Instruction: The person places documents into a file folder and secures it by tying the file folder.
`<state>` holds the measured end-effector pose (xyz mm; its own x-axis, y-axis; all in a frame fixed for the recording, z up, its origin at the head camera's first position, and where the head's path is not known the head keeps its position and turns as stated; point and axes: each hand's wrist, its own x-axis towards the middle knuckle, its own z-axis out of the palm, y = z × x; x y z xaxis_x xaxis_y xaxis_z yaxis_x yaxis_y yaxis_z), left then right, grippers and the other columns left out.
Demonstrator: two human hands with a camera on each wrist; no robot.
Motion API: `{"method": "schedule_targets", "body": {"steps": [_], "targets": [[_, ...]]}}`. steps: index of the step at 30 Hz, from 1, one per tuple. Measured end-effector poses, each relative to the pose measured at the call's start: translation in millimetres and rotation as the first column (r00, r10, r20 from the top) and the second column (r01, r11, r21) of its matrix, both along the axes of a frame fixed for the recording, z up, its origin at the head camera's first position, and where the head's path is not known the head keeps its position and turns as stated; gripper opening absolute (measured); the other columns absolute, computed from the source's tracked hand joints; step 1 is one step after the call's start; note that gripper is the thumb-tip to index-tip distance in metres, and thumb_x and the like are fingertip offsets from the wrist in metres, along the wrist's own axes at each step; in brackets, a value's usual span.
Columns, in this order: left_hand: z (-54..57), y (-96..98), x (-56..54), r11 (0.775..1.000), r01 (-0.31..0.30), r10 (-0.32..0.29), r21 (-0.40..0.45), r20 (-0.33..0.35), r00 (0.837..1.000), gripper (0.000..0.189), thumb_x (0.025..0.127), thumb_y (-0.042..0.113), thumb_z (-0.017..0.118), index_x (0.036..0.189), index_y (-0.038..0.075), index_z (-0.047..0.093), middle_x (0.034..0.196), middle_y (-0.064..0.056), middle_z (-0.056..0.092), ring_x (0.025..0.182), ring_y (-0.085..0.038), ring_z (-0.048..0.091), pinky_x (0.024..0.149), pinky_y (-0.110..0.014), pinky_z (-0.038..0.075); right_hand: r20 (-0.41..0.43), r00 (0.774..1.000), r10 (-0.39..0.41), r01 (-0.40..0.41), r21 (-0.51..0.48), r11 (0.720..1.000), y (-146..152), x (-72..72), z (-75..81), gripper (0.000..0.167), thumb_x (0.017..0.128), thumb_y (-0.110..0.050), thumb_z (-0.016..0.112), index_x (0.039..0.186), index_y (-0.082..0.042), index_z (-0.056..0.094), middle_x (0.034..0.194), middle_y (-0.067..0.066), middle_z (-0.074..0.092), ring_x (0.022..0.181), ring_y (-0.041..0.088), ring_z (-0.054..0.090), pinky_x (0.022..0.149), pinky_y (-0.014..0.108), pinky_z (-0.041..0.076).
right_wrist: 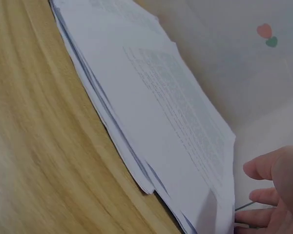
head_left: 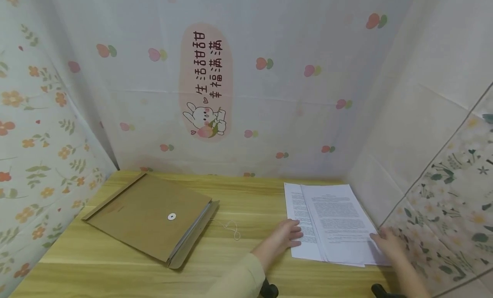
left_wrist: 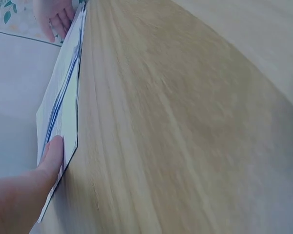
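A loose stack of printed papers (head_left: pixel 339 221) lies on the right of the table, its sheets fanned so that lower ones stick out on the left. My left hand (head_left: pixel 284 237) is at the stack's left edge with its fingers extended over the lower sheets; in the left wrist view its thumb (left_wrist: pixel 53 151) lies along the paper. On the opposite side, my right hand (head_left: pixel 390 244) is beside the right edge. The right wrist view shows that hand's fingers (right_wrist: pixel 261 166) spread and relaxed close to the sheets (right_wrist: pixel 136 97), gripping nothing.
On the left lies a brown document folder (head_left: pixel 142 212) with a white button (head_left: pixel 171 216), its flap side parted and papers inside. A thin string (head_left: pixel 231 229) trails from it. Fabric-covered walls (head_left: pixel 292 105) border the table's back and sides, the right one close to the papers.
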<state>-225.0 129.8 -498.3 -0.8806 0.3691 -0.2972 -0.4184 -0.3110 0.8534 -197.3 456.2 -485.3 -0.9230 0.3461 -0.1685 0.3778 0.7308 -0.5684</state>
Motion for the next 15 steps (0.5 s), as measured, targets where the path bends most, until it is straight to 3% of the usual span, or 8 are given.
{"method": "schedule_targets", "body": {"steps": [5,15], "targets": [[0.9,7.7,0.4,1.0,0.007,-0.007,0.019,0.02,1.0,0.061,0.093,0.018,0.056,0.138,-0.015,0.03,0.119,-0.032,0.053,0.11,-0.043,0.055,0.088,-0.055,0.048,-0.002,1.0,-0.002,0.002,0.015,1.0,-7.1,0.8,-2.1,0.065,0.098,-0.028,0.044,0.137,0.019,0.02,0.135,0.044,0.024,0.123,0.057,0.027,0.101,0.063,0.026],[4.3,22.1,3.9,0.998,0.036,-0.039,0.054,0.059,0.998,0.054,0.094,0.022,0.055,0.136,-0.009,0.04,0.122,-0.033,0.05,0.112,-0.045,0.053,0.09,-0.059,0.044,-0.041,0.988,-0.149,0.145,-0.079,0.986,-20.7,-0.9,-1.3,0.062,0.098,-0.024,0.043,0.142,0.013,0.022,0.136,0.04,0.027,0.124,0.053,0.03,0.101,0.061,0.028]]}}
